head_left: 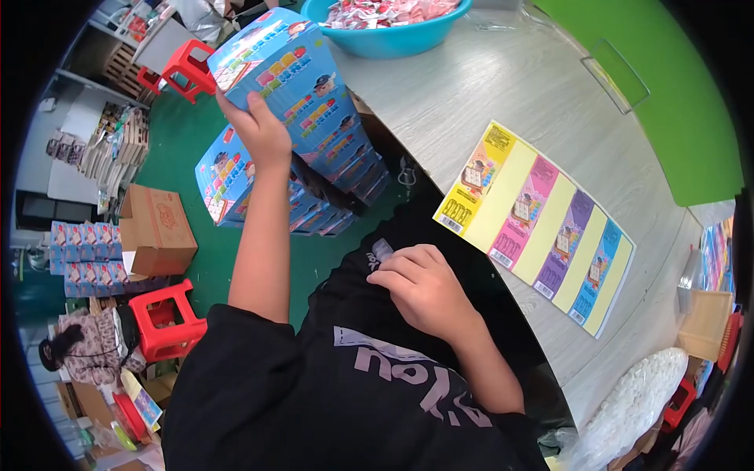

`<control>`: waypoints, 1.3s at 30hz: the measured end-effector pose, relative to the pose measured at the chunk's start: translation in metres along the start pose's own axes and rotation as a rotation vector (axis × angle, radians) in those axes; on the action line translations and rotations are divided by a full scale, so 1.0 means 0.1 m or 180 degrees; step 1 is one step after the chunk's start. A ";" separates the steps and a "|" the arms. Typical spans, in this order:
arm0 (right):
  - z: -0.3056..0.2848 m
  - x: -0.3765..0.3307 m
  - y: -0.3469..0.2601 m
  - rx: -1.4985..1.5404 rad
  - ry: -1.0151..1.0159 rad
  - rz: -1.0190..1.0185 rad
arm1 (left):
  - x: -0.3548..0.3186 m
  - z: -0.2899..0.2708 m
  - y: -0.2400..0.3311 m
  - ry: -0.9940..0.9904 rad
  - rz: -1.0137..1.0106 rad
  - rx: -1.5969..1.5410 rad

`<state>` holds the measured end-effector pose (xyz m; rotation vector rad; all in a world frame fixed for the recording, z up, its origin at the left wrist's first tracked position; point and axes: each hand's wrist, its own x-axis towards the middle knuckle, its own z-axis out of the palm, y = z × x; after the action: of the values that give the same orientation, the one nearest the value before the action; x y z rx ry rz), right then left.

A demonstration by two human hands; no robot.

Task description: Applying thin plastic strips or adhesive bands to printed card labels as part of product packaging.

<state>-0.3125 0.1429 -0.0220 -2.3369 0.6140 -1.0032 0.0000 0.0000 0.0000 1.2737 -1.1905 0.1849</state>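
My left hand [263,135] reaches up and grips the lower corner of a blue printed carton [263,47] at the top of a tall stack [334,129] of like cartons. Its thumb lies along the near face, and its other fingers are partly hidden. A second, lower row of the same cartons [228,177] stands behind my left forearm. Over my lap, my right hand [428,290] is loosely curled with its back up, and nothing shows in its fingers. Right of it on the table [440,94] lies a label sheet [542,228] with yellow, pink, purple and blue printed strips.
A turquoise basin [393,43] full of small packets sits at the table's far edge, near a green board [652,94]. On the green floor [177,149] at left stand red stools [169,322], a brown carton [161,231] and more blue boxes. A white bulging bag [636,392] is at lower right.
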 end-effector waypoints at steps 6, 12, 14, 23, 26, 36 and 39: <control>-0.16 -0.11 -0.10 -0.0121 -0.0075 0.0103 | -0.07 0.02 -0.04 0.0111 -0.0135 0.0086; -0.53 -0.27 -0.24 -0.0390 0.0484 0.0231 | -0.01 -0.08 -0.06 0.0118 0.0019 0.0144; -0.71 -0.38 -0.26 -0.0709 0.0649 0.0525 | 0.05 -0.18 -0.19 0.0204 0.0466 0.0653; -1.20 -1.17 -0.47 -0.2332 0.0485 0.3030 | -0.13 0.13 0.66 0.0255 0.2089 -0.0740; -1.07 -1.20 -0.60 -0.2620 0.0602 0.3371 | -0.72 0.30 1.26 -0.1575 0.2124 -0.0686; -0.71 -0.76 -0.55 -0.3085 0.1069 0.3743 | -1.41 0.76 1.64 -0.4209 0.2394 -0.0735; -0.50 -0.65 -0.48 -0.2679 0.1095 0.3097 | -1.44 0.73 1.61 -0.4297 0.2382 -0.0770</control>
<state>-0.3811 0.2039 0.0032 -1.9446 2.3697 -0.7021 -0.2158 0.0689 -0.0199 0.5685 -2.7185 -0.3501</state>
